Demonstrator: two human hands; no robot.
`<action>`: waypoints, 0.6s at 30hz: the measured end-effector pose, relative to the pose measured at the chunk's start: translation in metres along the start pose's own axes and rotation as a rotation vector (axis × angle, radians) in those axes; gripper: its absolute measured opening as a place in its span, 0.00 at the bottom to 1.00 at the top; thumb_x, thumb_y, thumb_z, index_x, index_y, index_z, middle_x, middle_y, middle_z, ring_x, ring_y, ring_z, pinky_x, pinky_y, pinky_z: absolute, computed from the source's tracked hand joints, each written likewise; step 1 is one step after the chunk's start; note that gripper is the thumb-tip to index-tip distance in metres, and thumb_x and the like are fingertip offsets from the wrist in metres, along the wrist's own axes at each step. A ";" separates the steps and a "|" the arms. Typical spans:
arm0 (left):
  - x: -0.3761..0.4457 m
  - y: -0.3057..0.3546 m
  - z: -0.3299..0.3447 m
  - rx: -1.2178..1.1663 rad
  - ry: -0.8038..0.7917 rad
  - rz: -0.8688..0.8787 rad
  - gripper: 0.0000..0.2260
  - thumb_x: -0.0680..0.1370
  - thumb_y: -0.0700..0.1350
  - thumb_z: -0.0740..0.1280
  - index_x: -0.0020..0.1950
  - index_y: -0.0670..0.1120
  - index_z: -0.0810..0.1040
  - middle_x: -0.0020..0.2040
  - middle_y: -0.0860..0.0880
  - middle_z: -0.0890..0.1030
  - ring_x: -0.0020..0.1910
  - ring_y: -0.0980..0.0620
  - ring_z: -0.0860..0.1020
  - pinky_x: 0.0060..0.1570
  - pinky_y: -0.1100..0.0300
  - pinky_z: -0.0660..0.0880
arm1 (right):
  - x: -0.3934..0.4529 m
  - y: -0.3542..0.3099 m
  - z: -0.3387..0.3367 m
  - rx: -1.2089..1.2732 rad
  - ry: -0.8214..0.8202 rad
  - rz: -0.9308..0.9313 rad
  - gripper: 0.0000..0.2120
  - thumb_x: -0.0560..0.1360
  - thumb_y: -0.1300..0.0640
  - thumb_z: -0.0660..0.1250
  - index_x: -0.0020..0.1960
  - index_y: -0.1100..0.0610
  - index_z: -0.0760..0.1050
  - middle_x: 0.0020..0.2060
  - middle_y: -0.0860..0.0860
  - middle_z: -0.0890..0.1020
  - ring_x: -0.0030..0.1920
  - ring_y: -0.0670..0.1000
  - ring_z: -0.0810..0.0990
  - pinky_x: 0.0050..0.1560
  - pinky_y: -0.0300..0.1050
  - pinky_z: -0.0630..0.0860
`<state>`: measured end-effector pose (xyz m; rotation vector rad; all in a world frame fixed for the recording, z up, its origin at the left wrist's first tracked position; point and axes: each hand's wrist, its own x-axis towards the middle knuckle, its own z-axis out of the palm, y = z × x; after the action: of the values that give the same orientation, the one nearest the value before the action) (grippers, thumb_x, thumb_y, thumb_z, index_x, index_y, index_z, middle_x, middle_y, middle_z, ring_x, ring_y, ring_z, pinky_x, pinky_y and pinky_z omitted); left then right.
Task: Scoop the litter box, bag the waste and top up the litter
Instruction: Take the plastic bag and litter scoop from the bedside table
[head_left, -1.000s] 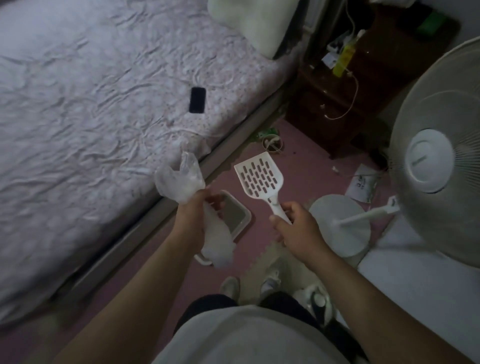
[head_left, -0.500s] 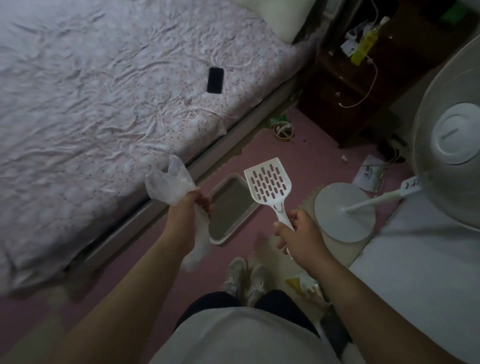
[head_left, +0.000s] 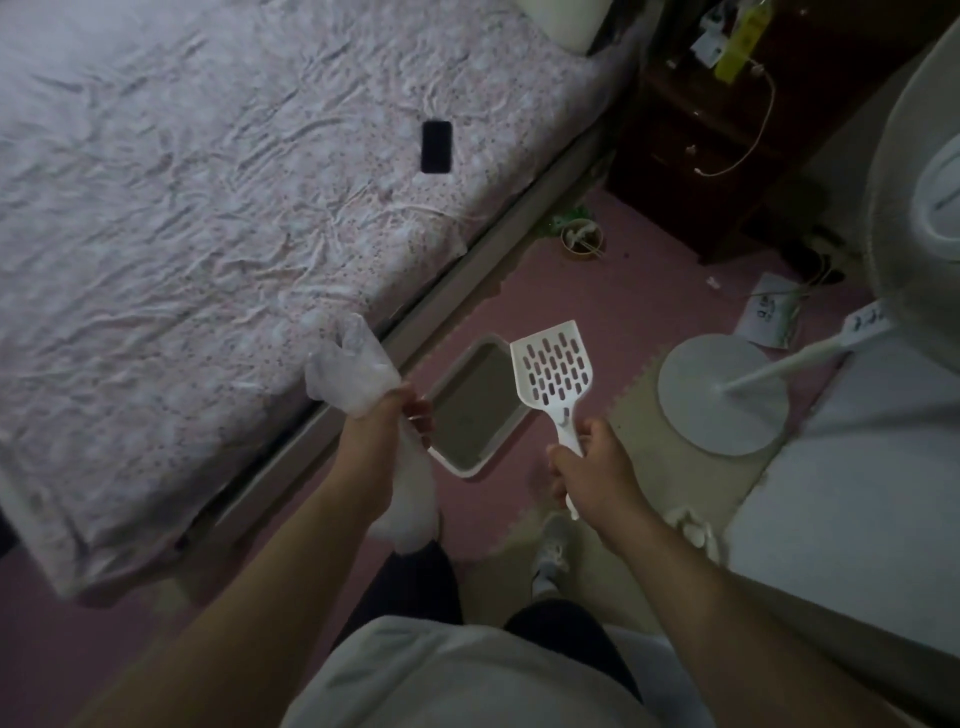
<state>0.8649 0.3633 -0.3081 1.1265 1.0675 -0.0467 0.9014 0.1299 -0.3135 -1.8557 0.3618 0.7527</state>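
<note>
My left hand (head_left: 387, 428) is curled tight round a thin clear plastic bag (head_left: 356, 371), which bunches up above my fist while the rest of it hangs down below my wrist. My right hand (head_left: 589, 467) is wrapped round the handle of the white scoop (head_left: 553, 371), holding it with the slotted blade pointing up and away from me; the blade has nothing on it that I can see. From where I look, the blade overlaps the right edge of the litter box (head_left: 470, 415), though it is held up in the air above it. The litter box sits on the pink floor (head_left: 623, 291) just beside the long edge of the bed (head_left: 208, 208), a pale tray with flat grey litter inside. My 2 hands are apart, with the box showing between them.

A dark phone (head_left: 436, 146) lies flat on the wrinkled bed sheet, near the bed's floor-side edge. To my right a white fan (head_left: 722, 392) stands with its round base on the floor. A small round bowl (head_left: 582, 238) sits on the floor near the far corner of the bed, close to a dark wooden cabinet (head_left: 701, 135)
</note>
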 end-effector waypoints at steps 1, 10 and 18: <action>0.006 0.002 -0.006 0.005 -0.015 0.001 0.09 0.78 0.46 0.68 0.52 0.40 0.80 0.41 0.44 0.85 0.38 0.47 0.82 0.43 0.51 0.78 | 0.001 0.000 0.008 -0.003 0.017 0.003 0.08 0.79 0.58 0.66 0.57 0.55 0.71 0.43 0.57 0.81 0.31 0.50 0.76 0.31 0.43 0.76; 0.085 0.016 -0.110 0.041 -0.149 -0.086 0.05 0.78 0.44 0.68 0.49 0.43 0.80 0.40 0.45 0.83 0.38 0.46 0.80 0.41 0.52 0.78 | -0.003 -0.001 0.141 0.054 0.200 0.098 0.05 0.77 0.60 0.66 0.52 0.57 0.73 0.34 0.55 0.78 0.28 0.52 0.76 0.31 0.47 0.75; 0.129 0.023 -0.169 0.136 -0.250 -0.132 0.05 0.79 0.44 0.67 0.51 0.43 0.79 0.39 0.46 0.84 0.36 0.48 0.82 0.36 0.54 0.78 | -0.014 -0.006 0.208 0.059 0.330 0.142 0.06 0.75 0.60 0.65 0.52 0.54 0.74 0.38 0.56 0.82 0.33 0.50 0.77 0.36 0.49 0.76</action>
<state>0.8340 0.5597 -0.3866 1.1368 0.9229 -0.3601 0.8262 0.3200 -0.3522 -1.9136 0.7259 0.5211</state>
